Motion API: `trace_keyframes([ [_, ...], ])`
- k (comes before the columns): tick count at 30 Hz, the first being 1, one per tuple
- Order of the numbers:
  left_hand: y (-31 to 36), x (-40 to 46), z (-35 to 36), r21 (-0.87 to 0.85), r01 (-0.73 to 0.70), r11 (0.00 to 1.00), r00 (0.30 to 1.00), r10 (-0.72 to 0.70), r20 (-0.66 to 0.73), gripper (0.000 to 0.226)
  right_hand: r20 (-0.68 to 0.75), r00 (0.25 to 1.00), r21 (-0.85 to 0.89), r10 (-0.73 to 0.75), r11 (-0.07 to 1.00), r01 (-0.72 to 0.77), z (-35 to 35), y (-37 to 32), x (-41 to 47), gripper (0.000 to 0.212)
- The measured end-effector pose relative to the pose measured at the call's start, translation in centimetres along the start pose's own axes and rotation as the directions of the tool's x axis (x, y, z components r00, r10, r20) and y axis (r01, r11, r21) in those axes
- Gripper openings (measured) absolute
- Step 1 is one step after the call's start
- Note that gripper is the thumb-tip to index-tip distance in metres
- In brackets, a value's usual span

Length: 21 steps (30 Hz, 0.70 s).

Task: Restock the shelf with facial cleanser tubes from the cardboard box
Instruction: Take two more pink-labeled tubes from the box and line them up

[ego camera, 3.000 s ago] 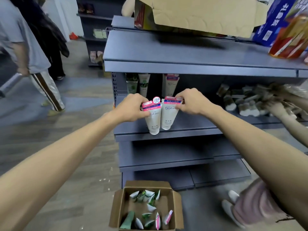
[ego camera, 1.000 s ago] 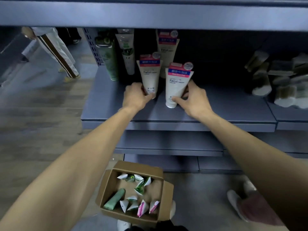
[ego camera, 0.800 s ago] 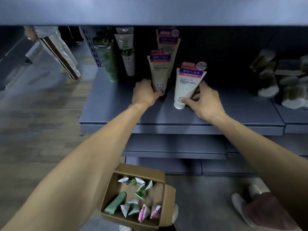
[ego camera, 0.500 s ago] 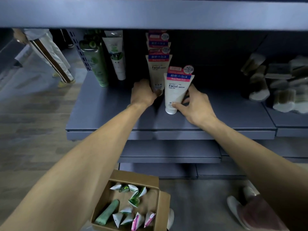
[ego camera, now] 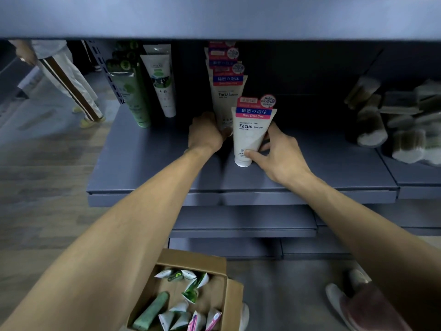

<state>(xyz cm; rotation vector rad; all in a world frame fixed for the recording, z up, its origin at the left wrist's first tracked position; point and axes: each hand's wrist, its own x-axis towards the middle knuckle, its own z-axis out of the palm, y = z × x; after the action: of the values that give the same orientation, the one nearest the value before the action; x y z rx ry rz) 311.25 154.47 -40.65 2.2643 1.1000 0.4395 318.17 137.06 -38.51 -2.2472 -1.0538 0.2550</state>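
A white facial cleanser tube with a pink and blue top stands cap down on the grey shelf; my right hand pinches its lower end with thumb and fingers. Just behind and left, a second such tube stands at the front of a row of like tubes, and my left hand grips its base. The open cardboard box sits on the floor below, holding several white, green and pink tubes.
Green tubes and a white one stand at the shelf's left. Brush-like goods lie at the right. The upper shelf's edge overhangs. A person in striped trousers walks at far left; a shoe is at lower right.
My left hand has pushed its tube back against the row of like tubes. My right hand's tube has settled upright in front of it, slightly to the right.
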Motion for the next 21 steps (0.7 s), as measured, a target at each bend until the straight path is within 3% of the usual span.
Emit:
trace_keyframes([
  [21,-0.31,0.9,0.23,0.041,-0.007,0.999,1.0,0.008,-0.025,0.049,-0.025,0.999,0.01,0.022,1.0,-0.022,0.46,-0.06,-0.3,0.05],
])
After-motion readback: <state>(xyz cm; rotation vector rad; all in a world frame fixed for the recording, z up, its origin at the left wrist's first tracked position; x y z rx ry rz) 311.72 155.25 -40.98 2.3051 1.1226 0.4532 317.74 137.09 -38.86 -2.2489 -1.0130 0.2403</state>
